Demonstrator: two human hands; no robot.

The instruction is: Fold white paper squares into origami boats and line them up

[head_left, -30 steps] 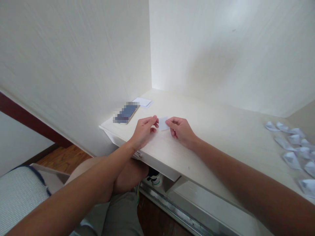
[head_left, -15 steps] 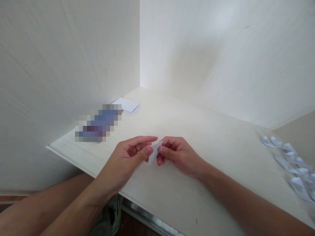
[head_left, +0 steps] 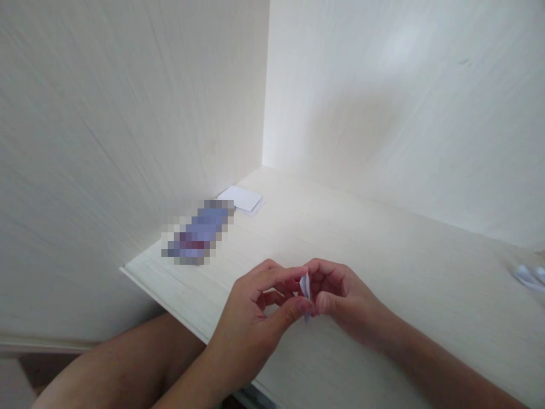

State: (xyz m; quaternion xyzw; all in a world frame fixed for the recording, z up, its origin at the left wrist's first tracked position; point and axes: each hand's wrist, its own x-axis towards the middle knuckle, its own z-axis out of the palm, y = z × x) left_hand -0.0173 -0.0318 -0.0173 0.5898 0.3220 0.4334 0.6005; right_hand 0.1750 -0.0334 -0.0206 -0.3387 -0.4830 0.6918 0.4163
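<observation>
A small folded piece of white paper (head_left: 305,286) is held upright, nearly edge-on to me, above the table. My left hand (head_left: 272,307) pinches it between the thumb below and the index finger above. My right hand (head_left: 347,298) meets it from the right, with curled fingers behind the paper and the thumb at its lower edge. The fingers partly hide the paper, so its full shape cannot be made out.
The pale table (head_left: 383,238) meets white walls at the left and back. A stack of white paper sheets (head_left: 242,199) lies by the left wall, beside a pixelated bluish object (head_left: 200,233). Several folded paper strips (head_left: 530,277) sit at the right edge.
The view has swung left, so the table items appear farther right. The paper has turned from showing a flat face to nearly edge-on, and my left index finger now presses on its top.
</observation>
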